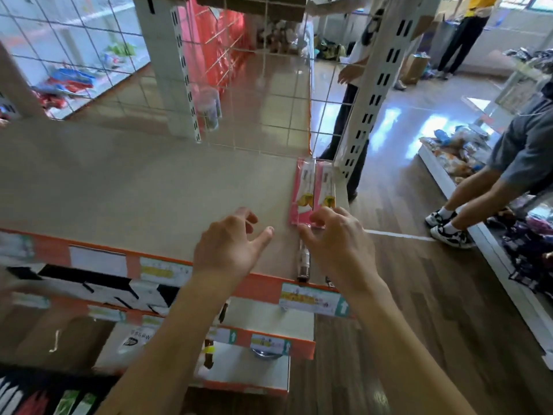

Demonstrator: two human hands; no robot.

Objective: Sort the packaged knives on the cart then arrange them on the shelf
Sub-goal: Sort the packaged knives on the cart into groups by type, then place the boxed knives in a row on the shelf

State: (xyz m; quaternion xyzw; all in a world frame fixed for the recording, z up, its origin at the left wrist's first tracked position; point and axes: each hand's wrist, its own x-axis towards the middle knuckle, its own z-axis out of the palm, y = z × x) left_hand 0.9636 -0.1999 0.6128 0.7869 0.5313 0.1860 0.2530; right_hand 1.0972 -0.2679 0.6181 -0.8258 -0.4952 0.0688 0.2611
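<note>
Two pink knife packs [312, 193] lie side by side, touching along their long edges, at the right end of the top shelf [134, 181]. They run lengthwise from the wire grid back [263, 94] toward the front edge, with clear sleeves [303, 259] trailing from their near ends almost to the shelf lip.

The right hand [338, 238] is over the near end of the packs, its fingers curled and its fingertips touching the bottom edge of the right-hand pack; the thumb sits just at the pack's lower corner. It is partly closed, but whether it actually pinches the pack or only presses on it cannot be told. The left hand [232, 241] hovers over bare shelf just left of the packs, fingers spread and loosely bent, holding nothing.

The rest of the top shelf is bare. Its front edge carries an orange strip with price labels [311, 298], and lower shelves step out beneath it with more labels. A white slotted upright [374, 85] stands just behind the packs at the shelf's right end. On the wooden floor [404, 295] to the right, other people [514, 163] stand beside a low display of goods.
</note>
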